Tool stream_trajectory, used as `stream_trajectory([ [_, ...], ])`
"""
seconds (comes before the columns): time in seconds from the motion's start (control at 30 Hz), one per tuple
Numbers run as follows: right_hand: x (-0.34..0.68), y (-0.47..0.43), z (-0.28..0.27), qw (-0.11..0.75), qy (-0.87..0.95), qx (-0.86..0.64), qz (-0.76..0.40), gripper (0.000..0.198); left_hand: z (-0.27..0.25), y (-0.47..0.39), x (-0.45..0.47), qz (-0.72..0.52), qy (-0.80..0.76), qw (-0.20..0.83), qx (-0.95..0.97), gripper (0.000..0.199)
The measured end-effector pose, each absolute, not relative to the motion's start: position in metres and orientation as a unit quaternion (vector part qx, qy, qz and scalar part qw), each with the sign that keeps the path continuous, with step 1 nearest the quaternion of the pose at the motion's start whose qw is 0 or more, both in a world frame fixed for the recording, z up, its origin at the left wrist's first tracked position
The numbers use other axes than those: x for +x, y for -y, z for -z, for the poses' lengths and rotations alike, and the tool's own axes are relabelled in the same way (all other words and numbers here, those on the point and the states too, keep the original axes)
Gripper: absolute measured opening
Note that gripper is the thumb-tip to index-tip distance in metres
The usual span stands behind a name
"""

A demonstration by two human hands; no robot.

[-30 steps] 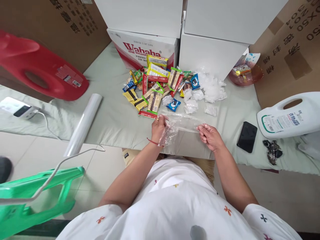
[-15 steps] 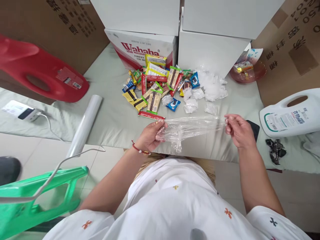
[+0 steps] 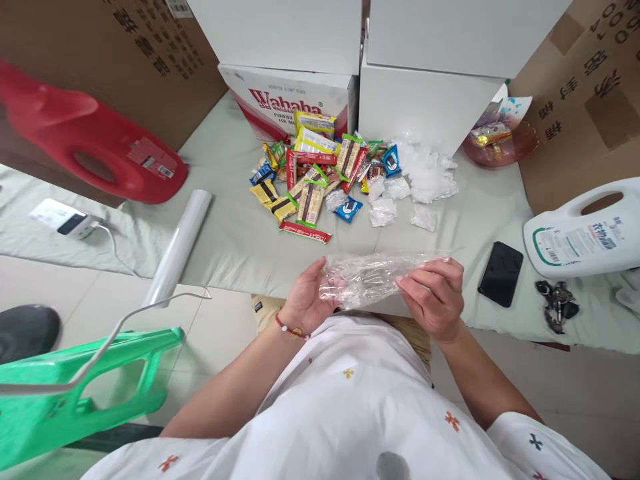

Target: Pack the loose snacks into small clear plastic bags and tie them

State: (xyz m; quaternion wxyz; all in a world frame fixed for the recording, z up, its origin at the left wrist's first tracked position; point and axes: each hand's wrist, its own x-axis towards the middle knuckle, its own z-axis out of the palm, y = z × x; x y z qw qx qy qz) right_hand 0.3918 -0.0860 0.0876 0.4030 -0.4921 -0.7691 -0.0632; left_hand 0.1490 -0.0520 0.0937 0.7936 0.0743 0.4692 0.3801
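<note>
A crinkled clear plastic bag point(image 3: 365, 279) stretches between my hands above the front edge of the cloth-covered surface. Its left end lies in my left hand point(image 3: 309, 297), the thumb on the near side and the fingers partly seen through the film. With bent fingers, my right hand point(image 3: 436, 297) grips the bag's right part. Beyond the bag is a pile of wrapped snacks point(image 3: 310, 201), among them a red-wrapped bar point(image 3: 305, 232) at its near edge. Several crumpled clear plastic pieces point(image 3: 425, 177) lie to the right of the pile.
White boxes point(image 3: 430, 100) and a Wahaha carton point(image 3: 295, 100) stand at the back. On the left are a red jug point(image 3: 100, 143), a white roll point(image 3: 183, 243) and a green stool point(image 3: 100, 387). A phone point(image 3: 501, 275), keys point(image 3: 557, 305) and a white bottle point(image 3: 580, 230) lie right.
My right hand has moved left, closer to my left hand, uncovering the phone. The bag, stretched long before, is now gathered shorter, and my left hand has turned more palm-up.
</note>
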Motion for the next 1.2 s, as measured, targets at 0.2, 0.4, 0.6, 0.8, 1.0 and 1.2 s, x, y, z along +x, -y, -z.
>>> stream_trajectory([
  [0.2, 0.397, 0.090, -0.123, 0.396, 0.628, -0.602, -0.293, 0.018, -0.085, 0.080, 0.103, -0.428, -0.611, 0.625, 0.230, 0.044],
  [0.4, 0.388, 0.086, -0.116, 0.390, 0.502, -0.583, -0.506, 0.028, -0.084, 0.093, 0.121, -0.463, -0.528, 0.283, 0.653, 0.100],
  [0.6, 0.390, 0.086, -0.115, 0.413, 0.467, -0.563, -0.543, 0.034, -0.087, 0.053, 0.149, -0.453, -0.531, 0.414, 0.584, 0.040],
  [0.8, 0.424, 0.089, -0.081, 0.427, 0.439, -0.604, -0.510, 0.035, -0.070, 0.044, 0.134, -0.471, -0.531, 0.573, 0.410, 0.050],
  [1.0, 0.428, 0.081, -0.034, 0.384, 0.416, -0.653, -0.503, 0.043, -0.037, 0.033, 0.116, -0.436, -0.638, 0.571, 0.276, 0.061],
  [1.2, 0.418, 0.061, -0.022, 0.331, 0.466, -0.690, -0.445, 0.040, -0.044, 0.055, 0.109, -0.485, -0.615, 0.155, 0.602, 0.026],
])
